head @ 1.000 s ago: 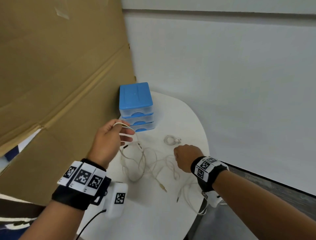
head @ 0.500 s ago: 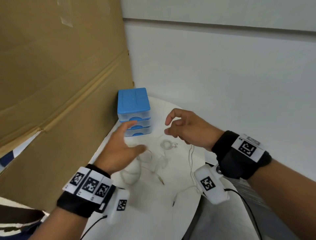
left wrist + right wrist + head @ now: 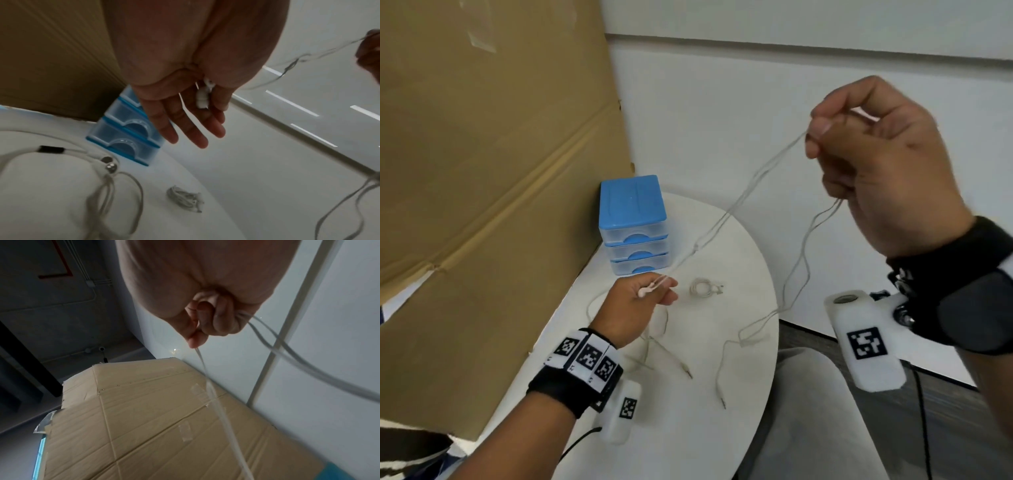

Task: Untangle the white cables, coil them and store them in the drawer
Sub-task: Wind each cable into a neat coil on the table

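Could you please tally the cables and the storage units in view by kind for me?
White cables: 3: held cable, loose cable, coiled cable
Blue drawer unit: 1
Total: 4

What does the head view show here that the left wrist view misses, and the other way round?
Only the head view shows the whole stretch: the right hand raised, pinching the white cable, with two plugs lying on the table. Only the left wrist view shows, from the palm side, the earbud that the left hand holds, and a second pair of earbuds on the table. Both show the blue drawer unit, all drawers closed, and the coiled cable lying near it.
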Motion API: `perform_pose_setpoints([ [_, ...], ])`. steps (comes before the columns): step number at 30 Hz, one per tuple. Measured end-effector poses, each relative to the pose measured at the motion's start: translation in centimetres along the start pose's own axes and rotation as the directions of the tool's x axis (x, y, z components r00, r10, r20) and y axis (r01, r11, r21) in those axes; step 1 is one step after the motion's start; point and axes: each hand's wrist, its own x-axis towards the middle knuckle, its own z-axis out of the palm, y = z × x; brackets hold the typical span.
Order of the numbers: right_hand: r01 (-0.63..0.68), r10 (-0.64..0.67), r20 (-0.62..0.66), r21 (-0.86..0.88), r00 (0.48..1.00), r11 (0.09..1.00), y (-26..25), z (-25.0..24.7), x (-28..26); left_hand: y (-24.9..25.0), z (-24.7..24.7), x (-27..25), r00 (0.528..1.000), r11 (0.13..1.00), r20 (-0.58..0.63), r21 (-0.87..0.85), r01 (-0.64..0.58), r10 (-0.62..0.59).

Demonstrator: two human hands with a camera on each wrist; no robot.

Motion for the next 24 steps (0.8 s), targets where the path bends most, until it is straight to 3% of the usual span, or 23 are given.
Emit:
perform_pose_setpoints([
  [4,-0.089,0.092,0.032,-0.077,0.995,0.993,1.1,0.0,-0.4,-0.9,-0.9,0.5,0.981,0.98,0.0,-0.03,0.196,-0.196],
  [9,-0.252,0.32,0.174,-0.327,0.931,0.911,6.5,0.7,-1.3,-1.9,-1.8,1.5,0.888,0.89,-0.082,0.021,0.455,-0.452],
  [12,-0.129,0.447,0.357,-0.646,0.82,0.753,10.1,1.1,-3.8,-2.6,-2.5,1.5,0.792,0.784,-0.093,0.111,0.61,-0.603],
  [14,-0.004,0.494,0.44,-0.744,0.75,0.669,12.0,2.0,-6.3,-3.0,-3.0,1.3,0.767,0.74,-0.115,0.206,0.64,-0.631],
  [16,0.066,0.572,0.508,-0.782,0.645,0.62,13.9,3.1,-8.8,-3.1,-3.5,1.5,0.782,0.733,-0.128,0.286,0.618,-0.609],
  [18,0.145,0.677,0.515,-0.838,0.526,0.525,16.0,3.9,-10.8,-3.3,-3.8,1.8,0.833,0.754,-0.139,0.364,0.546,-0.536],
  [19,0.215,0.708,0.501,-0.862,0.498,0.459,17.2,4.1,-11.6,-3.4,-3.7,1.7,0.857,0.75,-0.167,0.422,0.509,-0.487],
  [21,0.368,0.734,0.461,-0.879,0.499,0.303,18.8,4.3,-12.5,-3.1,-3.1,1.0,0.916,0.78,-0.239,0.482,0.399,-0.321],
  [24,0.565,0.673,0.54,-0.797,0.505,0.216,19.9,4.7,-13.1,-2.3,-0.9,-1.1,0.975,0.917,-0.208,0.369,0.152,-0.078],
])
